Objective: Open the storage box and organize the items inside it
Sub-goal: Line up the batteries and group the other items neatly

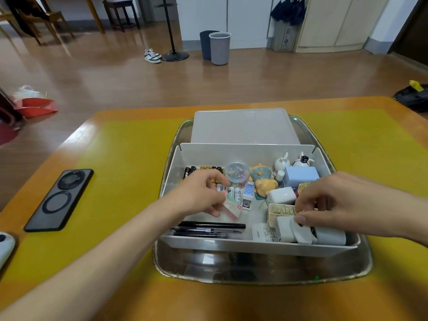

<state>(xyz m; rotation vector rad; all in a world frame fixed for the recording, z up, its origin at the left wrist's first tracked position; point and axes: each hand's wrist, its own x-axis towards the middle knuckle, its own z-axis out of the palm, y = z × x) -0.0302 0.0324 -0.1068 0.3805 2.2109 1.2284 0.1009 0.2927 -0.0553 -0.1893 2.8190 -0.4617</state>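
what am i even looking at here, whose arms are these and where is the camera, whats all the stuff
There is no machine here. One camera sits on a person's head and looks forward and down, so the two bare arms are that person's own.

On the yellow-topped table a metal tray holds an open white storage box, its lid lying behind it. Inside are batteries, black pens, a clear round tub of pins, small toy figures and white chargers.

The left hand pinches a small pale packet. The right hand has its fingers curled on the items at the box's right; which one it grips is unclear.

A phone lies left of the tray.
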